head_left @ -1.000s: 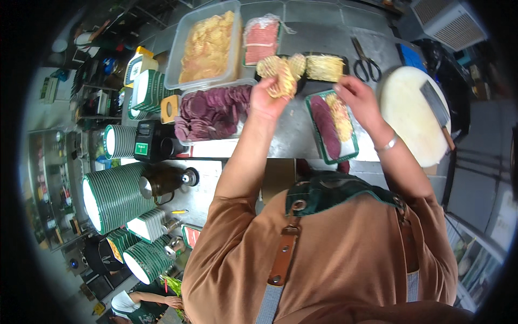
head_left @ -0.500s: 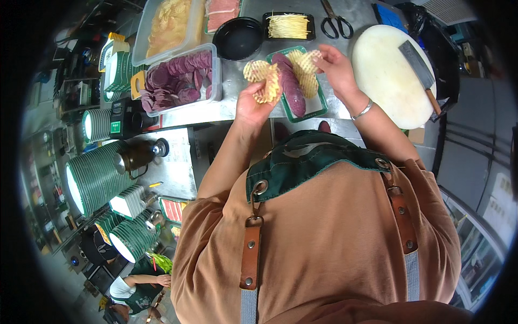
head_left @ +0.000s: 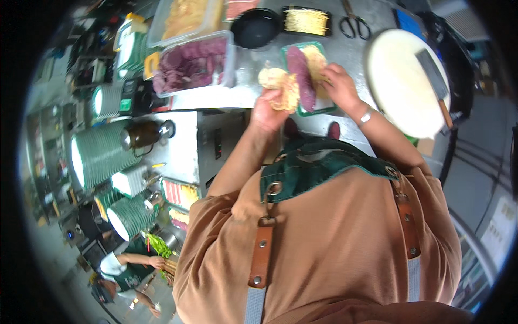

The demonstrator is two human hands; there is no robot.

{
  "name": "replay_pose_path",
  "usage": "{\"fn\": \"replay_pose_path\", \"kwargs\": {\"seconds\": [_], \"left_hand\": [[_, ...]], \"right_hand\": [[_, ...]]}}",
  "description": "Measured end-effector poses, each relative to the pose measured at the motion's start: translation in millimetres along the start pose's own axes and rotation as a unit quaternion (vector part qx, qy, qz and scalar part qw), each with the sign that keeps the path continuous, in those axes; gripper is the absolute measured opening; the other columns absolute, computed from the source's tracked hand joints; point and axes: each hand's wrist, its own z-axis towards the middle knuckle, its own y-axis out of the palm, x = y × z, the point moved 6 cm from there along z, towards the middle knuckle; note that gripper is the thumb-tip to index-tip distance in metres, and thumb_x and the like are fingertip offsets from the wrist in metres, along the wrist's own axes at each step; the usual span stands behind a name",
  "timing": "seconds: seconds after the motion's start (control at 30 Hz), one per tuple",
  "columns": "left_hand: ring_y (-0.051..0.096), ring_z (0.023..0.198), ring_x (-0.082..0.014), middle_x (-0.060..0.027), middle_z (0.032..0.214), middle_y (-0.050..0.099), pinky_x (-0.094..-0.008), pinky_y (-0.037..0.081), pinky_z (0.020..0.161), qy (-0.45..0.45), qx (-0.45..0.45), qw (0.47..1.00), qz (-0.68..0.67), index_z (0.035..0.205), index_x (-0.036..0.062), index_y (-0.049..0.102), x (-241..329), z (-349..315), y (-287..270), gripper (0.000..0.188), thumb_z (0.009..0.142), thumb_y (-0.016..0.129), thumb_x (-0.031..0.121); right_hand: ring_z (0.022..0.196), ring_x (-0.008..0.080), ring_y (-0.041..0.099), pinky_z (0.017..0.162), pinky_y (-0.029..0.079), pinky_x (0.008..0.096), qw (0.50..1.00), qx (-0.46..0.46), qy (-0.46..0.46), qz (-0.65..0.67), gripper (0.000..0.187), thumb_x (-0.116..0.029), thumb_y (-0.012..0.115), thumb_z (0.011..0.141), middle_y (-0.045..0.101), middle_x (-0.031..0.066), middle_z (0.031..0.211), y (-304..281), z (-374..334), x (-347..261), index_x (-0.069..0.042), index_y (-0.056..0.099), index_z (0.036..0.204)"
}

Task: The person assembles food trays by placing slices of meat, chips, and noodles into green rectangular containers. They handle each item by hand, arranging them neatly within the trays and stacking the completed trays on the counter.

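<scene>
My left hand is closed around a small bunch of yellow waffle-cut potato slices, just left of a green-rimmed tray. In that tray a long overlapping row of purple sweet potato slices runs lengthwise. Along the row's right side lie more waffle-cut slices. The curled fingers of my right hand pinch at the lower part of these slices, partly hiding them.
A clear tub of purple slices stands left, beside a tub of yellow slices. A black bowl, a black tray of pale strips and scissors lie behind. Rightward, a cleaver rests on a round board. Another person works lower left.
My right hand has lowered, and the waffle-cut slices it held up now lie against the purple row in the tray. My left hand keeps its bunch. The whole view has shifted.
</scene>
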Motion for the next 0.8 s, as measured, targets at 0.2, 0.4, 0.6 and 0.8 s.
{"fn": "replay_pose_path", "kwargs": {"seconds": [0.2,0.4,0.6,0.8], "left_hand": [[0.061,0.106,-0.0274,-0.0123,0.116,0.062,-0.0426,0.051,0.09,0.121,-0.202,0.971,-0.038,0.121,0.001,0.053,11,23,4,0.049,0.075,0.065,0.008],[0.061,0.103,-0.0358,-0.0186,0.11,0.06,-0.05,0.051,0.089,0.113,-0.064,0.985,-0.113,0.119,0.0018,0.051,-24,35,-14,0.051,0.069,0.045,-0.01],[0.064,0.091,-0.0352,-0.0173,0.1,0.061,-0.0494,0.053,0.079,0.138,0.012,0.985,-0.102,0.112,0.0005,0.052,8,5,16,0.041,0.072,0.046,-0.008],[0.066,0.086,-0.0294,-0.0132,0.098,0.064,-0.0458,0.055,0.075,0.122,-0.035,0.983,-0.135,0.111,0.0041,0.055,18,15,11,0.034,0.077,0.051,-0.002]], "right_hand": [[0.118,0.0361,0.051,0.103,0.034,0.053,0.968,-0.127,-0.203,0.076,0.039,-0.003,0.059,0.075,0.057,0.0158,0.123,-25,36,-117,-0.004,0.06,0.114],[0.11,0.0377,0.049,0.097,0.039,0.0449,0.951,-0.203,-0.226,0.058,0.024,0.0,0.059,0.078,0.058,0.0157,0.114,-29,21,-151,0.003,0.062,0.101],[0.105,0.0363,0.05,0.095,0.039,0.044,0.956,-0.172,-0.232,0.043,0.023,0.0,0.056,0.082,0.056,0.0173,0.107,-25,42,-151,0.006,0.059,0.103],[0.107,0.0381,0.05,0.095,0.038,0.0453,0.977,-0.087,-0.188,0.043,0.027,-0.008,0.046,0.094,0.056,0.0198,0.115,-13,60,-145,0.005,0.056,0.114]]}}
